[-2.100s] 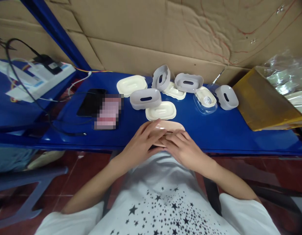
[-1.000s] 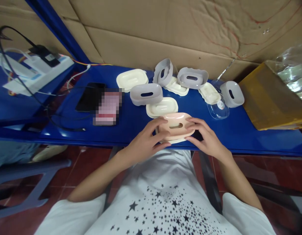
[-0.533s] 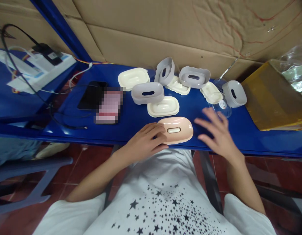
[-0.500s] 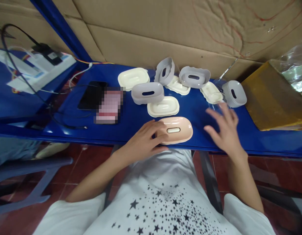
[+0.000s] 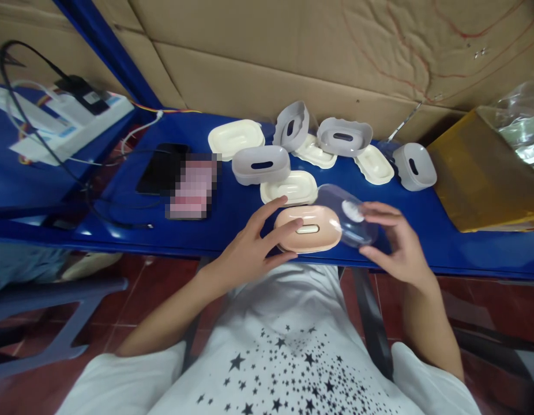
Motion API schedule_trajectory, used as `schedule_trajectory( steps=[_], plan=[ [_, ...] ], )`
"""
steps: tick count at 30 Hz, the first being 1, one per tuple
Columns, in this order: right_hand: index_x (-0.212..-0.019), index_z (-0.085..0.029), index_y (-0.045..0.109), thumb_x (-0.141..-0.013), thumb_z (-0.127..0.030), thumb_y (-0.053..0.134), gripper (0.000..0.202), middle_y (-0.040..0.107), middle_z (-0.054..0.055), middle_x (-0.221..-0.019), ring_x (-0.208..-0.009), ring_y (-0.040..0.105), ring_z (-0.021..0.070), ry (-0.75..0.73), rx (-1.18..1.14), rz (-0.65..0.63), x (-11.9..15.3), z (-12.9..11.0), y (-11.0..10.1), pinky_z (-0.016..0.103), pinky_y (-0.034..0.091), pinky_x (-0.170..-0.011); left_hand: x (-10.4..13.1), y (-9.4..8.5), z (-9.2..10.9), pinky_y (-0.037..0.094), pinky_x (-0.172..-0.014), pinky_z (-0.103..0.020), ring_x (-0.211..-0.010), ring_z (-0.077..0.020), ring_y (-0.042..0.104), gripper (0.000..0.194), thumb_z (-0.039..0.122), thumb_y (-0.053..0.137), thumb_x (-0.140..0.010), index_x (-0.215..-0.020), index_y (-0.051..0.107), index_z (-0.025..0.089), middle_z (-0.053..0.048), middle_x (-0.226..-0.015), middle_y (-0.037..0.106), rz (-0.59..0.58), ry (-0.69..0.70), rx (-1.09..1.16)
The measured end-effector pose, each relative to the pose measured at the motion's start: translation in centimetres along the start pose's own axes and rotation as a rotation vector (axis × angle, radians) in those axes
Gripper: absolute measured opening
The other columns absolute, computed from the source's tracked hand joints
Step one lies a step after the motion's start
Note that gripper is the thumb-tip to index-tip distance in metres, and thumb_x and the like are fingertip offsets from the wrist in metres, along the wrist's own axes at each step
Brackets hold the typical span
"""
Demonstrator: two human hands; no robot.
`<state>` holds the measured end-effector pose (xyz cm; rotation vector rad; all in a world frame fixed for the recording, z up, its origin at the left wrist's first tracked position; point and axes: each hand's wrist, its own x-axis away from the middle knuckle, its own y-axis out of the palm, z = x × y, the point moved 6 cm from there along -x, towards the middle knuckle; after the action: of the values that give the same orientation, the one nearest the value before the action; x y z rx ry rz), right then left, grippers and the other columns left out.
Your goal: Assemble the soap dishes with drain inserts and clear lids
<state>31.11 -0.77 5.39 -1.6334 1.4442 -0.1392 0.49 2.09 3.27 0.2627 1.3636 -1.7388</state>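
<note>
A peach oval soap dish with a pale raised bar in its middle slot lies at the table's front edge. My left hand spreads its fingers over the dish's left end, with the index finger lying on it. Between thumb and fingers, my right hand grips a clear plastic cover that bears a white oval patch. The cover is tilted beside the dish's right end and partly overlaps it in view. Just behind the dish lies a cream oval tray.
Several grey slotted trays and cream trays lie toward the back of the blue table. On the right stands a taped brown box. At left are a blurred-out phone, a black cable and a power strip.
My right hand has taken the clear cover from the back right and brought it left and nearer, beside the peach dish. My left hand's fingers have spread wider.
</note>
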Motion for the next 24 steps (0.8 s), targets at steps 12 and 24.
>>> schedule_trajectory(
  steps=[12,24],
  plan=[
    [-0.144,-0.03,0.065,-0.103,-0.021,0.073,0.043,0.056,0.008,-0.168,-0.167,0.035,0.0308,-0.21,-0.055,-0.309,-2.5,-2.2,5.0,0.062,0.043,-0.132,-1.0,-0.3,0.7,0.049,-0.126,-0.058,-0.148,-0.0309,0.059,0.038,0.033,0.079,-0.102,-0.137,0.066,0.023,-0.013,-0.149,0.068,-0.074,0.209,-0.105],
    [-0.15,-0.027,0.065,-0.103,-0.03,0.076,0.048,0.069,0.01,-0.152,-0.156,0.053,0.0308,-0.363,0.072,-0.252,-3.4,-3.2,5.8,0.057,0.052,-0.126,-0.8,-0.6,0.1,0.058,-0.115,-0.052,-0.13,-0.0293,0.069,0.036,0.039,0.085,-0.096,-0.125,0.072,0.021,-0.014,-0.131,0.073,-0.073,0.255,-0.139]
  ],
)
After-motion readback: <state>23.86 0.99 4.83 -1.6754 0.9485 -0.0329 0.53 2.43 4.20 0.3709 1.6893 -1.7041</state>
